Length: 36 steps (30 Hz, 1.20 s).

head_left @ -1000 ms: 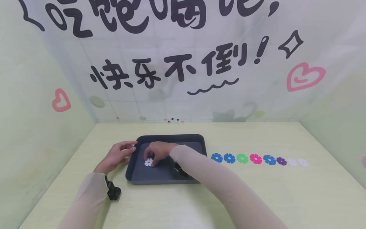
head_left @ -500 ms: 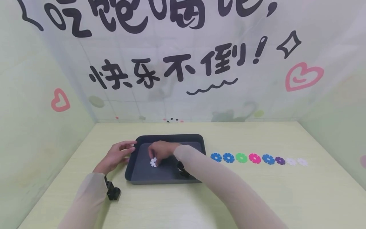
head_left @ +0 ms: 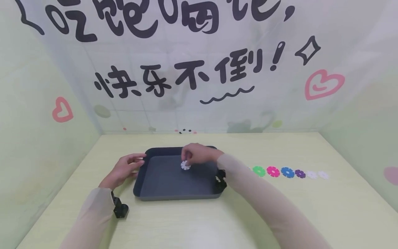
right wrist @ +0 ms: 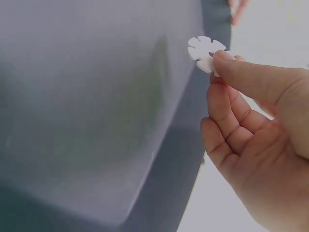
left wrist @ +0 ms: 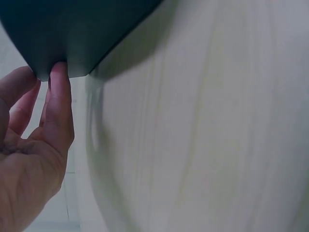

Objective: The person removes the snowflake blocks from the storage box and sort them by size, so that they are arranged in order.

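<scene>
My right hand (head_left: 199,154) pinches a small white notched building disc (head_left: 185,165) between thumb and fingers, over the back middle of a dark grey tray (head_left: 177,198). In the right wrist view, this flower-shaped disc (right wrist: 200,50) is tilted, with the thumb across its centre hole. At the tray's left side, my left hand (head_left: 122,169) holds the edge. Its fingers (left wrist: 60,96) press against the dark outer wall in the left wrist view. Inside the tray, only its bare floor shows.
Right of the tray lies a row of similar discs, among them a green one (head_left: 259,171), a pink one (head_left: 273,171), a blue one (head_left: 287,172), a purple one (head_left: 300,173) and two white ones. My right sleeve (head_left: 258,193) covers the row's left end. A printed cloth wall (head_left: 155,114) stands behind.
My right hand lifts the white disc from the tray's left part and carries it right and toward the back. The sleeve now hides the blue discs nearest the tray. The left hand stays put.
</scene>
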Available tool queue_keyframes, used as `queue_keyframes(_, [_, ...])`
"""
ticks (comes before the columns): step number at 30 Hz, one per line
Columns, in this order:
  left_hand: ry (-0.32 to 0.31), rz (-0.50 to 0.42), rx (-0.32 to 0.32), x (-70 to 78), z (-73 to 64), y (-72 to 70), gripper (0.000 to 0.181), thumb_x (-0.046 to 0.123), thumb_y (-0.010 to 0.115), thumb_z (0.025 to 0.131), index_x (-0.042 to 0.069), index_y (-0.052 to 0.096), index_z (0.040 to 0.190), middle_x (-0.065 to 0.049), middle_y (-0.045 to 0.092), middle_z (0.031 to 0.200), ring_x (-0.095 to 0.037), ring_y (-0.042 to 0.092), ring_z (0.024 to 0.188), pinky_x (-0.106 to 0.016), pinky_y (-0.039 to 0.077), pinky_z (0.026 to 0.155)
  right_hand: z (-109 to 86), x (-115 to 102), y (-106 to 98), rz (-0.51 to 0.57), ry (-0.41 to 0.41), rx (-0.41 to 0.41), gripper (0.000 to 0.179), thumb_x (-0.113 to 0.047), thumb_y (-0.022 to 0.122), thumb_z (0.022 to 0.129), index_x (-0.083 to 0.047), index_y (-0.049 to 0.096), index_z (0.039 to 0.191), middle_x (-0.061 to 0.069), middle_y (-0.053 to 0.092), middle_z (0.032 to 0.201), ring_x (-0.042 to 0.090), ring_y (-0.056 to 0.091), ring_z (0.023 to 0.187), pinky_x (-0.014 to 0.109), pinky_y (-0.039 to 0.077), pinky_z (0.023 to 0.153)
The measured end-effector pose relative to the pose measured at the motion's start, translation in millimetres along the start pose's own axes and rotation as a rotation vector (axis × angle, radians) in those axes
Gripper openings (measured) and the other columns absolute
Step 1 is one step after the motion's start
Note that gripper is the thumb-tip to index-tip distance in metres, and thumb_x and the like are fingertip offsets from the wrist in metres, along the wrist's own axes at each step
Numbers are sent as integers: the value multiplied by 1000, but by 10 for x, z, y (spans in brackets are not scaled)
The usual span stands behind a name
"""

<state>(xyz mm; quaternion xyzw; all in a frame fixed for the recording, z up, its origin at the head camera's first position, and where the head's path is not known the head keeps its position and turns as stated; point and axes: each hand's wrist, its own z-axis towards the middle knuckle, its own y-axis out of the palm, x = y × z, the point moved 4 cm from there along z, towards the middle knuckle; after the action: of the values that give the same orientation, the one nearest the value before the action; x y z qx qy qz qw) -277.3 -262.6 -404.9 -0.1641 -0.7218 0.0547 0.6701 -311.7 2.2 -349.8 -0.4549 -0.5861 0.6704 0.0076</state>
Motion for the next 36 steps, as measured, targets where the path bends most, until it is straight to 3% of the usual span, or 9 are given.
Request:
queue_keyframes(6, [-18, 18, 9, -20, 0, -13, 47, 14, 57, 91, -4, 43, 132, -15, 52, 110, -8, 52, 83, -26, 51, 65, -401, 240, -257, 52, -19, 139, 10, -2, 67, 80, -5, 60, 88, 0, 60, 77, 11, 55, 70, 24, 47, 64])
queue_keyframes(12, [-34, 8, 7, -33, -19, -33, 49, 17, 58, 91, -3, 42, 133, -14, 52, 112, -9, 52, 84, -26, 51, 66, -1011, 635, -486, 88, -9, 307, 12, -1, 67, 80, -2, 59, 88, 4, 60, 77, 16, 55, 70, 30, 48, 65])
queue_keyframes(19, [-34, 17, 7, -36, -25, -23, 49, 17, 59, 91, -3, 43, 132, -12, 52, 110, -8, 52, 84, -26, 51, 67, -1908, 1295, -653, 61, 207, 420, 13, -4, 66, 82, -1, 59, 92, 4, 59, 78, 18, 54, 71, 28, 48, 65])
queue_keyframes(28, [-27, 18, 2, -22, -18, -10, 49, 17, 58, 91, -2, 43, 133, -14, 52, 112, -8, 52, 83, -26, 51, 65, -2967, 1839, -820, 6, 431, 508, 21, -8, 65, 84, 6, 58, 97, 10, 63, 83, 19, 58, 74, 28, 49, 63])
queue_keyframes(33, [-34, 11, 7, -18, -12, -6, 49, 16, 58, 91, -2, 42, 134, -14, 52, 111, -8, 54, 84, -27, 51, 67, -3446, 2092, -799, 14, 543, 539, 27, -13, 62, 87, 8, 56, 103, 16, 63, 90, 9, 56, 76, 28, 48, 63])
queue_keyframes(36, [-35, 18, 11, -14, -14, -3, 48, 15, 57, 92, -3, 42, 134, -14, 53, 111, -9, 54, 84, -27, 51, 67, -3691, 2200, -784, 7, 559, 576, 29, -11, 63, 86, 12, 55, 102, 19, 62, 91, -2, 52, 73, 24, 47, 60])
